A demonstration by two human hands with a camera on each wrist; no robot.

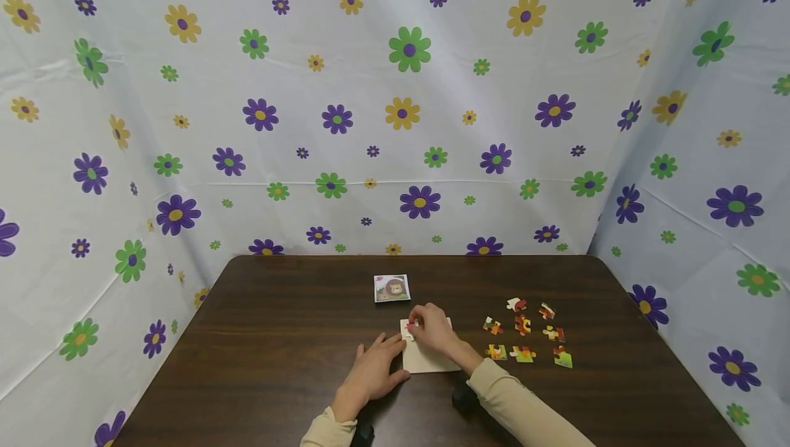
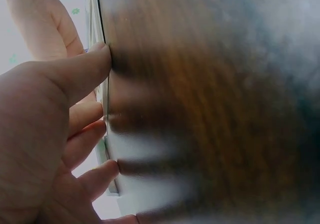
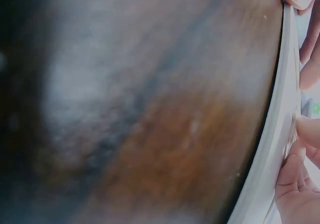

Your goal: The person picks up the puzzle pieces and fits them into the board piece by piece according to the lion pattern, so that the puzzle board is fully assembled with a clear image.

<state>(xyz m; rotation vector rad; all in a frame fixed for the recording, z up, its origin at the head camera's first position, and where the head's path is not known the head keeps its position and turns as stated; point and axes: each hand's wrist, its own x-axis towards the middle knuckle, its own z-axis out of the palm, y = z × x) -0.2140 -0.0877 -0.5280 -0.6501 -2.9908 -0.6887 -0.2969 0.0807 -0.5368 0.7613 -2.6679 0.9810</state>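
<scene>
A pale square puzzle board [image 1: 427, 360] lies on the dark wooden table. At its upper left corner my right hand [image 1: 435, 332] pinches a white and pink puzzle piece [image 1: 407, 331], partly covered by the fingers. My left hand [image 1: 372, 370] lies palm down with fingers spread, its fingertips and thumb touching the board's left edge. Through the left wrist view the left thumb [image 2: 90, 67] rests at the board's edge. In the right wrist view the fingers of the right hand [image 3: 300, 184] stand low over the board's thin side.
Several loose puzzle pieces [image 1: 522, 325] lie spread out to the right of the board. Behind it is a small card [image 1: 391, 288] printed with a lion. A flowered cloth [image 1: 370, 90] hangs behind and beside the table [image 1: 278, 344].
</scene>
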